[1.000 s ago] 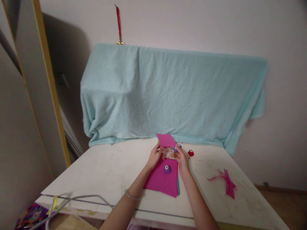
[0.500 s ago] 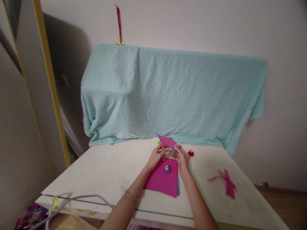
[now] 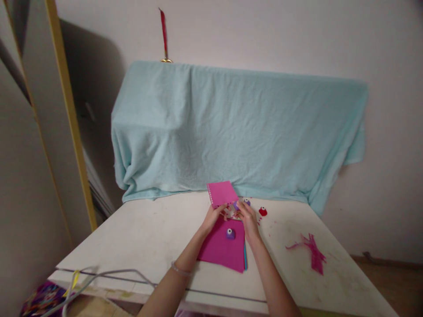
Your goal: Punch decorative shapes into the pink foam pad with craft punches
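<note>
Saw at the far left of the frame a yellow-edged panel (image 3: 66,97), slanting downward, and in the lower left corner a colourful bag (image 3: 42,299) beside a grey cable (image 3: 122,270), looped over the front edge of the white counter (image 3: 142,237). Noted, left of centre in the upper part, a red cord (image 3: 163,28) above a gold ornament (image 3: 166,60), just over the top edge of a pale blue cloth (image 3: 231,127), draped across the whole middle. Found the left hand (image 3: 213,219) near the centre, with a clear bracelet (image 3: 181,269) on the forearm, grip clamped on the lower edge of a pink sheet (image 3: 222,193), raised and tilted before the cloth, toothed along its left side. Saw just below, in the lower centre, a stack of magenta sheets (image 3: 221,251) with blue at its right edge, bearing a purple piece (image 3: 230,234) with a white top. Found the right hand (image 3: 249,220) just right of centre, grip closed around a second purple piece (image 3: 235,205), partly hidden by the fingers, next to the sheet's lower right corner. Spotted a third purple piece (image 3: 247,203) just behind, then a red piece (image 3: 263,212), and at lower right a tangle of pink strips (image 3: 315,257).
</note>
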A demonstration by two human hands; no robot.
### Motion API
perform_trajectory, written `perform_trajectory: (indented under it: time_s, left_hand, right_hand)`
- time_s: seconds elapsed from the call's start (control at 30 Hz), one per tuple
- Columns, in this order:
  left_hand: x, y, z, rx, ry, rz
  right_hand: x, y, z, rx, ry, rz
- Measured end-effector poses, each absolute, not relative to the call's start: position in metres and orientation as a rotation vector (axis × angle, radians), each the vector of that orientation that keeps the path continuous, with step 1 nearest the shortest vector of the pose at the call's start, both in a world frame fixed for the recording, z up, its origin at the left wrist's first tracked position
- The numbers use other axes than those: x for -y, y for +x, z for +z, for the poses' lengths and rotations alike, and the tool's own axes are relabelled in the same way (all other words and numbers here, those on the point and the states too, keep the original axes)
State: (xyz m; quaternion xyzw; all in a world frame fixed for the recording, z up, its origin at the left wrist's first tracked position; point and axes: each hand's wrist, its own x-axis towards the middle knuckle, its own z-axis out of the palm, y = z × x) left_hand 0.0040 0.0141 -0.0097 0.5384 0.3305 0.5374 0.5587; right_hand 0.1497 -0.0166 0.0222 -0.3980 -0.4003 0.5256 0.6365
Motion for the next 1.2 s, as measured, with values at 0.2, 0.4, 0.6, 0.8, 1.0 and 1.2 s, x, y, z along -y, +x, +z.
perform_trajectory:
  time_s: [0.2, 0.4, 0.6, 0.8, 1.0, 1.2]
  left_hand:
    - [-0.011, 0.006, -0.008, -0.747, 1.317, 1.3]
    - [-0.011, 0.005, -0.006, -0.776, 1.339, 1.283]
    - [-0.013, 0.006, -0.014, -0.897, 1.422, 1.289]
    - [-0.012, 0.007, -0.016, -0.914, 1.403, 1.29]
    - [-0.01, 0.007, -0.013, -0.938, 1.431, 1.302]
    - [-0.01, 0.007, -0.013, -0.95, 1.447, 1.311]
  right_hand:
    - [0.015, 0.151, 0.019, 0.915, -0.9, 1.198]
    - [0.015, 0.152, 0.017, 0.911, -0.921, 1.198]
    - [0.011, 0.154, 0.013, 0.92, -0.936, 1.185]
    - [0.011, 0.153, 0.01, 0.92, -0.94, 1.156]
    - [0.008, 0.155, 0.007, 0.934, -0.927, 1.182]
    - [0.008, 0.155, 0.007, 0.92, -0.912, 1.201]
